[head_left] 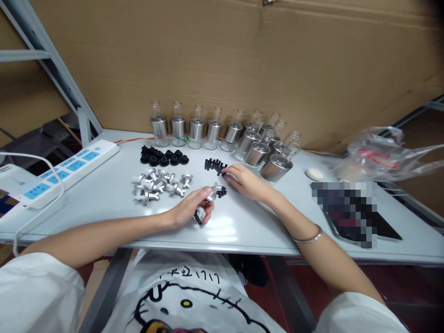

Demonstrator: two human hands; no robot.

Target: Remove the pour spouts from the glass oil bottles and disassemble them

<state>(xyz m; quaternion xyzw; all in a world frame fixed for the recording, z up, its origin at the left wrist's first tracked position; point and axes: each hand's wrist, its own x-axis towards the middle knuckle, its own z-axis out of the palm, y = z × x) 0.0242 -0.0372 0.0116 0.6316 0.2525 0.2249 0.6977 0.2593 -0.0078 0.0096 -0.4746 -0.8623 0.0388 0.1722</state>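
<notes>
My left hand (194, 206) is closed around a silver metal spout (211, 195) near the table's front. Below its fingers sticks out another silver part with a black end (199, 217); whether the two are one piece is hidden by the hand. My right hand (244, 181) has its fingertips pinched on a small black plug (224, 172) at the near end of a cluster of small black plugs (212, 163). Several tiny black pieces (222, 193) lie between the hands. Left of them is a pile of silver spouts (156, 183), with rows of black caps (164, 158) behind.
Glass bottles with metal sleeves (196, 129) stand along the cardboard wall (208, 60), grouped more densely on the right (277, 165). A power strip (69, 171) with a white cable lies left. At right are a white oval object (314, 174), plastic bag (374, 157) and partly blurred dark flat item (385, 217).
</notes>
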